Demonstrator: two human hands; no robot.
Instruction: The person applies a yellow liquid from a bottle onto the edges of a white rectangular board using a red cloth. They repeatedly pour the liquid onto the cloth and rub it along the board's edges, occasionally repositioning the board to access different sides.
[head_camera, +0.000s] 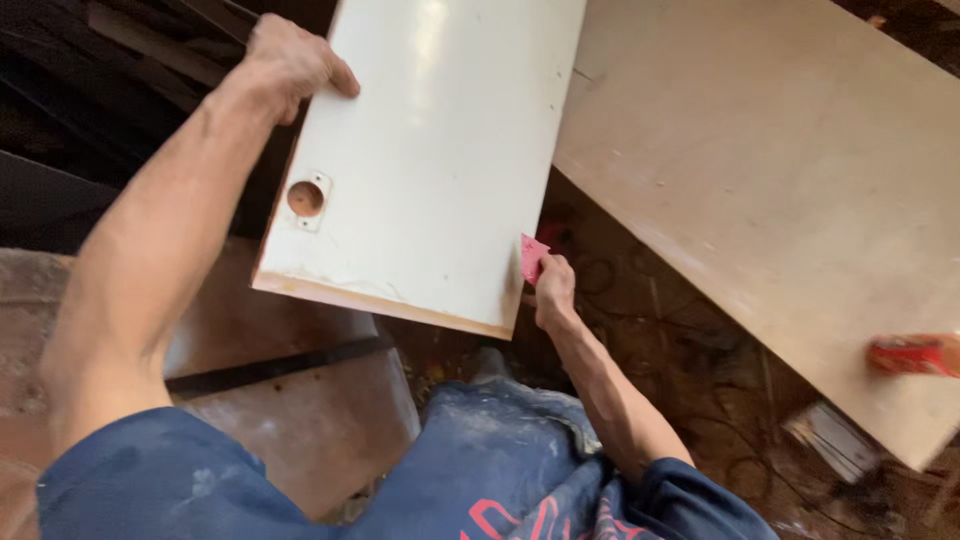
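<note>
A white laminated board with a round hinge hole near its left edge lies tilted in front of me. My left hand grips its upper left edge. My right hand is at the board's lower right edge and pinches a small folded piece of red sandpaper against that edge. Below are my legs in blue, paint-stained trousers.
A large bare plywood sheet lies at the right, with a red object on its lower right part. A brownish panel sits under the white board at the lower left. The floor between is dirty, with cables and debris.
</note>
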